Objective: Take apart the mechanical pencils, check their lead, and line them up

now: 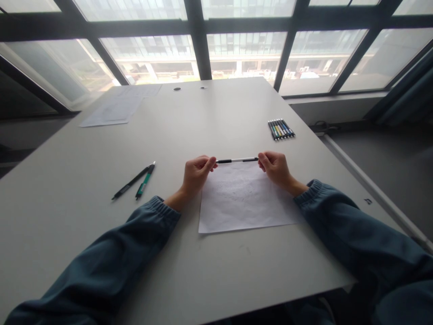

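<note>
The pen [238,160] was held level across the far edge of the paper [248,198], one end in each hand. The left hand [196,174] had its grip pinched narrow, thumb and fingers closed on the pen's left end; the right hand [275,168] pinched the other end the same way. The white middle of the barrel showed between them.

The paper lay on the worktop [169,289], its near edge set back from the worktop's near edge, its right side partly covered by the right sleeve [333,214]. Faint marks on it could not be read.

To the right, a row of pens [281,129] lay side by side near the right edge, with room between them and the right hand. Left of the left hand, well apart from it, lay a black pen [131,183] and a green pen [145,181], their far ends close together; their small labels were too blurred to read. A stretch of worktop ran from these to the left edge. Sheets [113,106] lay at the far left corner, near the windows [245,54].
</note>
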`<state>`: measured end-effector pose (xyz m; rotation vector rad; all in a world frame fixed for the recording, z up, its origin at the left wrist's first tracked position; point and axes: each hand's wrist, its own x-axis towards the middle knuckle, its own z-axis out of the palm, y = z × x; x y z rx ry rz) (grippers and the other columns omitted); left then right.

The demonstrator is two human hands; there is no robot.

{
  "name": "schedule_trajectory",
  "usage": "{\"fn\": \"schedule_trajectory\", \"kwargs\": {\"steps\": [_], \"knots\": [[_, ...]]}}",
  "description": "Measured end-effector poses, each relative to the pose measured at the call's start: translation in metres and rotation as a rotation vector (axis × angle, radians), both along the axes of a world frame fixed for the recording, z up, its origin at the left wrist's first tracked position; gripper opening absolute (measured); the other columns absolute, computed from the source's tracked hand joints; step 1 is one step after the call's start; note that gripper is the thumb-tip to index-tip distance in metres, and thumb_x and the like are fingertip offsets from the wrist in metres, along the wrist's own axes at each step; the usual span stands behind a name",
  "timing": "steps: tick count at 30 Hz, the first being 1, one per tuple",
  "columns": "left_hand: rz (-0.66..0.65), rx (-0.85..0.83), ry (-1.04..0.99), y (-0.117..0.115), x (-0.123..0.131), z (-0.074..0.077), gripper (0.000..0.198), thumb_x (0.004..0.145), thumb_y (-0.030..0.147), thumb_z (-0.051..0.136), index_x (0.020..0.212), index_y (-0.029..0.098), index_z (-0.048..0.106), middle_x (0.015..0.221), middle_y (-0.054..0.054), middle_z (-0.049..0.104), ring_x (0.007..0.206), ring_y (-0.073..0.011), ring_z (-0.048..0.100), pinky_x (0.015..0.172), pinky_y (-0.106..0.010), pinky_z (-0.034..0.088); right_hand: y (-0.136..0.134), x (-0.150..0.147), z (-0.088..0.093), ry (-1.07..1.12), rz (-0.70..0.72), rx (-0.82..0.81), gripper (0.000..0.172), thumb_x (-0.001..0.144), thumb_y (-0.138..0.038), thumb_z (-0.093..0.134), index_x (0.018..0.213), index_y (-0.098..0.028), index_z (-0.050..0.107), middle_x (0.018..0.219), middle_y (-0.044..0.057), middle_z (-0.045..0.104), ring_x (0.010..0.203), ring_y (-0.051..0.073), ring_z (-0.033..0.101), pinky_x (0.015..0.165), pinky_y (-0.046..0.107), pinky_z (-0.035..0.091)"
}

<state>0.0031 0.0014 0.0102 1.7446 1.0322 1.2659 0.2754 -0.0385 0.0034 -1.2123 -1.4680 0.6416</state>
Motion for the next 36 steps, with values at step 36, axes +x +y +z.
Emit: {"fn": "schedule_trajectory", "kwargs": {"steps": [36], "knots": [[-0.008,-0.002,0.019,0.0016,-0.0023,-0.0036,0.046,0.091,0.052,0.066,0.063,0.016,0.075,0.065,-0.006,0.069,0.056,-0.0113,0.059,0.054,-0.023,0.045,-0.0006,0.0001,0.0,-0.022,-0.026,-0.015,0.063,0.091,-0.068,0.054,0.055,-0.017,0.057,0.048,0.0,0.051,0.045,0.009,0.043,0.047,0.025,0.033]]}}
